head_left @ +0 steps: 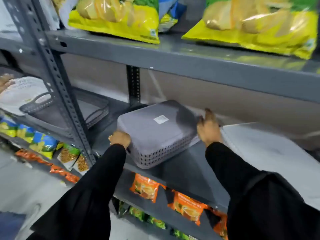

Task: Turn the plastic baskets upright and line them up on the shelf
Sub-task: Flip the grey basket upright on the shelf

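Note:
A grey perforated plastic basket (155,134) lies upside down on the middle grey shelf (187,167), its flat bottom up with a white sticker on it. My left hand (119,138) grips its near left corner. My right hand (208,129) rests at the basket's right side with fingers spread. To the left a dark grey basket (94,108) stands upright, partly behind the shelf post. A white upside-down basket (270,149) lies to the right.
A slotted steel post (57,78) stands at the left. Yellow snack bags (117,16) fill the shelf above, orange packets (145,187) the shelf below. A white basket (22,90) and another dark one (37,103) sit on the neighbouring shelf at the left.

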A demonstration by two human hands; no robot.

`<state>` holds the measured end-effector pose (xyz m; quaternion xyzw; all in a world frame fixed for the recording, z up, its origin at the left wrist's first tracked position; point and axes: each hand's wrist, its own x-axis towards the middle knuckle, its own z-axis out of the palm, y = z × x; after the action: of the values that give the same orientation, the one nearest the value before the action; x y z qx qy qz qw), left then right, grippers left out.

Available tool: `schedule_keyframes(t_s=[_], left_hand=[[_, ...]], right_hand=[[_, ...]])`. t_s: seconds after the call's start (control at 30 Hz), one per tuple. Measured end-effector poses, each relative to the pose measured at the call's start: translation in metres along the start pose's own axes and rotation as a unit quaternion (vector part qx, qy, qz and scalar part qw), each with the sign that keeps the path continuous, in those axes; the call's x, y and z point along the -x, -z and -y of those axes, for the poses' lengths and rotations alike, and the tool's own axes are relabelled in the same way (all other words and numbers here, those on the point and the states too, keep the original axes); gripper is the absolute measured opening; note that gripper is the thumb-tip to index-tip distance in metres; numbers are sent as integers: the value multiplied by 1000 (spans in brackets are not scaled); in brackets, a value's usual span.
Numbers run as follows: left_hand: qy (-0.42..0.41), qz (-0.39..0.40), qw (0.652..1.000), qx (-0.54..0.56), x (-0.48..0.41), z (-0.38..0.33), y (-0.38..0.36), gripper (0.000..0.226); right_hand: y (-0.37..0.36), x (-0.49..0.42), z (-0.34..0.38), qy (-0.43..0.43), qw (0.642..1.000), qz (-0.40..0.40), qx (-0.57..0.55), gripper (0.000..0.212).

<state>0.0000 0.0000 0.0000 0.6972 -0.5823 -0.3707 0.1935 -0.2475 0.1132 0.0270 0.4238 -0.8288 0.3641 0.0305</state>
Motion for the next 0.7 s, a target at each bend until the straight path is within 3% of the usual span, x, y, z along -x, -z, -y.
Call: schedule_keyframes(t_s=[0.1,0.2,0.43,0.6,0.7], left_hand=[[18,109,994,17,-29,14,-3,22],[57,103,989,90,-46,24,-12,34],[83,176,977,92,-66,30,1,45],[106,217,957,159,-77,37,6,42],[109,239,942,207,-81,37,4,41]], right_hand=[[-18,-29,3,-27,999,6,25,51],[-33,-52,6,-50,996,42,59,53],[-46,-83,7,-211,959,182,56,61],[-47,-88,3,-254,933,253,-36,54],[-46,-89,0,-275,928,240,-82,52]])
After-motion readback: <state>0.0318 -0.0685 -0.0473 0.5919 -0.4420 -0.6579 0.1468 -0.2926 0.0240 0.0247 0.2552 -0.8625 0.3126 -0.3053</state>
